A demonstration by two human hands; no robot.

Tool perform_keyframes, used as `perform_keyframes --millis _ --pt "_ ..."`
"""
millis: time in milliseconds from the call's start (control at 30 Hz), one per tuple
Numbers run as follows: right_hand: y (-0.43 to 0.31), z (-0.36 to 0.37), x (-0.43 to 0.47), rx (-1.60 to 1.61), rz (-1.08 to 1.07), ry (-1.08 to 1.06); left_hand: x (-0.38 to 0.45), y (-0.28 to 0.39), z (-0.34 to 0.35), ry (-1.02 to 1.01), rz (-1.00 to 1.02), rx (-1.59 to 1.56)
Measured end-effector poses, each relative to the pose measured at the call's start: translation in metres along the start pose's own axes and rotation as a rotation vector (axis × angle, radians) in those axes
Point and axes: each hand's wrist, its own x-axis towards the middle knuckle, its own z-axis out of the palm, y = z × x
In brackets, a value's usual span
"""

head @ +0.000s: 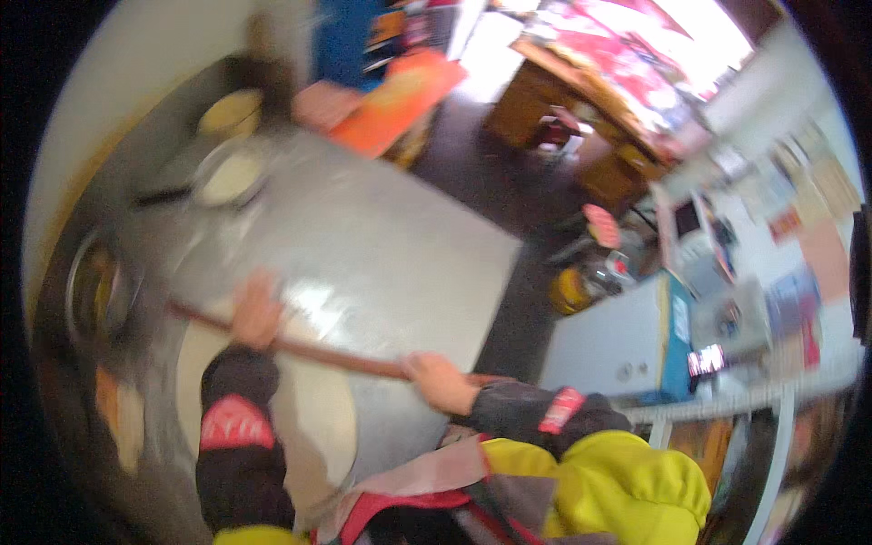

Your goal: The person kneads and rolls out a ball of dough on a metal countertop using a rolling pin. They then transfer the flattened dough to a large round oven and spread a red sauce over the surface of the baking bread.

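A long wooden rolling pin [340, 355] lies slantwise over a wide, thin sheet of pale dough [330, 422] on a metal tabletop [422, 266]. My left hand [257, 312] is on the pin towards its far left end, its fingers blurred by motion. Further along towards the right end, my right hand [441, 385] is wrapped around the pin. Part of the dough is hidden behind my left sleeve [238, 422]. The sheet reaches both sides of the pin.
Behind the dough stand a pan or bowl with white contents [231, 178] and a round yellowish container [230, 114]. A metal bowl [102, 293] sits at the left. Beyond the table's right edge are a white-topped box [606, 340] and a large bottle with yellow contents [572, 289].
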Motion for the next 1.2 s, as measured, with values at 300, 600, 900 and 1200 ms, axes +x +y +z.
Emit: perform_keyframes --millis 300,600,900,1200 --pt "0.009 -0.052 0.033 0.186 -0.032 -0.178 -0.098 0.010 0.006 0.095 -0.399 0.082" --pt "0.038 -0.085 0.105 0.110 -0.085 -0.037 -0.233 -0.004 0.022 -0.182 -0.635 0.013" --pt "-0.071 -0.045 0.128 0.172 -0.630 0.014 -0.254 0.035 0.025 -0.110 -0.609 0.097" --pt "-0.145 0.025 0.112 -0.171 -0.976 -0.253 -0.269 0.011 0.031 0.081 -0.308 0.070"
